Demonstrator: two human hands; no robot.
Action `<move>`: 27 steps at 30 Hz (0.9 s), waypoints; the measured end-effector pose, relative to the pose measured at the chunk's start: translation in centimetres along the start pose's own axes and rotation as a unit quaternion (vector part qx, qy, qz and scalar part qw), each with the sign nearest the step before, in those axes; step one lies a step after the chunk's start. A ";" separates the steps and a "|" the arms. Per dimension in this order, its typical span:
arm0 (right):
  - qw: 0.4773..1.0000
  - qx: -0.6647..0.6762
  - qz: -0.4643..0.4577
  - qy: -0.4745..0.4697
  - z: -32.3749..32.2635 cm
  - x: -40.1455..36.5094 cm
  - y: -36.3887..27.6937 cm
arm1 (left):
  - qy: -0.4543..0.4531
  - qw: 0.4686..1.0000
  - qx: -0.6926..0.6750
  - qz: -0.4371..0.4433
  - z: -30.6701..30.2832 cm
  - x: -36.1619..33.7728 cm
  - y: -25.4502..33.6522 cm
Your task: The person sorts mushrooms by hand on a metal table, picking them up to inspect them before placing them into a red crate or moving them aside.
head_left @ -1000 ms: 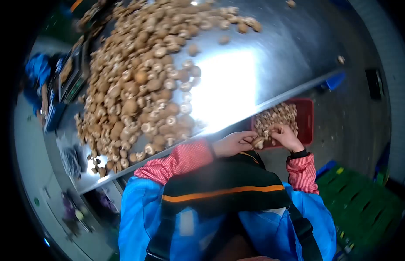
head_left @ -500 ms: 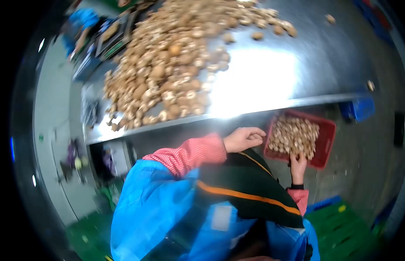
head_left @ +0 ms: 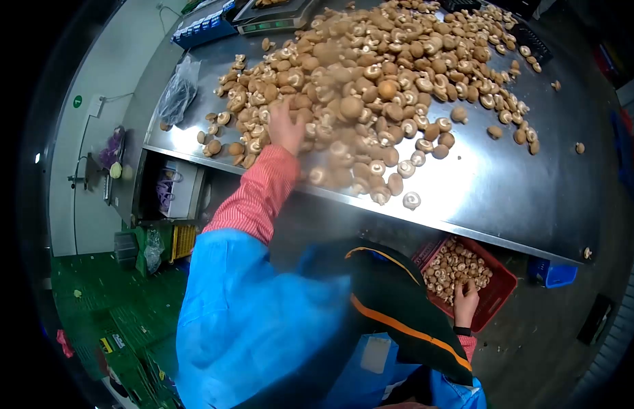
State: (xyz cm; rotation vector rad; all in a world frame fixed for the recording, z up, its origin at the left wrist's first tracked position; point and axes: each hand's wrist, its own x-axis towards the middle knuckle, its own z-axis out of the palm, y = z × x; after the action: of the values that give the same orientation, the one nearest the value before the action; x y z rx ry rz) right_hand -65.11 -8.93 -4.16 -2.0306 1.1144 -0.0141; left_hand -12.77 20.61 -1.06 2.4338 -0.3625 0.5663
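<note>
A large heap of brown-capped mushrooms (head_left: 371,88), pale stems showing on many, covers much of the steel table (head_left: 508,198). My left hand (head_left: 288,128) reaches into the heap's near left part, its fingers stretched out and touching mushrooms. Lower right, my right hand (head_left: 465,303) is at the red crate (head_left: 497,286), which holds many smaller mushrooms (head_left: 457,264). Its fingers are bent together at the edge of those mushrooms, seemingly round one; the fingertips are partly hidden.
A clear plastic bag (head_left: 178,92) lies on the table's left end, near a scale (head_left: 276,24). A blue bin (head_left: 552,271) stands beyond the red crate. Under the table's left end is a white box (head_left: 182,191). Green pallets (head_left: 106,300) cover the floor at left.
My left hand has moved from near the crate, up and left, onto the heap. My right hand stays at the crate. The view has turned left, showing more of the table.
</note>
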 end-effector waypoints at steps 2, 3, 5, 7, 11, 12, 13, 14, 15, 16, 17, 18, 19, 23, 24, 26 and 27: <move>0.999 -0.031 -0.020 -0.026 1.1 0.5 -1.6 | -0.034 0.993 0.112 0.005 0.1 1.5 -2.3; 0.997 -0.055 -0.035 -0.031 1.7 0.6 -3.2 | -0.046 0.990 0.130 0.040 0.1 2.2 -3.1; 0.994 -0.061 -0.089 -0.009 3.6 1.1 -3.4 | -0.073 0.977 0.166 0.108 0.2 3.2 -4.8; 0.992 -0.054 -0.112 -0.008 4.5 1.2 -5.5 | -0.106 0.979 0.144 0.103 -0.1 4.3 -5.2; 0.992 -0.070 -0.104 -0.023 5.6 1.2 -7.3 | -0.065 0.993 -0.057 0.086 -0.7 4.2 -6.7; 0.992 -0.078 -0.095 -0.027 5.8 1.2 -7.4 | -0.051 0.989 -0.121 0.070 -1.0 3.6 -6.9; 0.991 -0.079 -0.103 -0.024 6.1 1.3 -7.4 | -0.053 0.985 -0.165 0.019 -1.5 2.8 -6.5; 0.990 -0.080 -0.110 -0.022 6.4 1.5 -7.4 | -0.042 0.981 -0.188 0.025 -2.1 2.1 -5.8; 0.989 -0.082 -0.118 -0.019 6.7 1.6 -7.4 | -0.031 0.977 -0.211 0.031 -2.6 1.5 -5.0; 0.988 -0.087 -0.122 -0.024 7.1 1.8 -7.4 | -0.020 0.971 -0.234 0.037 -3.1 0.9 -4.2; 0.987 -0.092 -0.125 -0.029 7.4 2.0 -7.4 | -0.022 0.970 -0.240 0.027 -3.4 0.2 -3.5; 0.986 -0.098 -0.129 -0.034 7.6 2.3 -7.6 | -0.024 0.969 -0.244 0.041 -3.9 -0.2 -2.5; 0.985 -0.099 -0.126 -0.063 7.4 2.5 -8.9 | -0.027 0.966 -0.250 0.054 -4.6 -0.5 -1.1; 0.991 -0.034 -0.077 -0.106 7.4 2.4 -13.8 | -0.048 0.956 -0.248 0.149 -4.9 -0.8 1.8; 0.990 0.037 -0.069 -0.121 7.7 2.7 -13.5 | -0.053 0.953 -0.233 0.185 -4.9 -1.0 2.8; 0.971 0.180 -0.055 -0.148 8.7 3.3 -12.6 | -0.147 0.931 -0.258 0.213 -5.1 -2.5 6.3; 0.943 0.280 -0.038 -0.173 8.2 3.1 -14.3 | -0.174 0.904 -0.306 0.242 -3.6 -4.2 7.4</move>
State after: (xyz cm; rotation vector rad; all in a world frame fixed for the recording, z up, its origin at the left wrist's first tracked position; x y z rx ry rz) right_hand -50.16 -1.72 -1.52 -1.4890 0.7050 -0.0110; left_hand -20.37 17.58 3.29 1.8092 -1.1333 0.1597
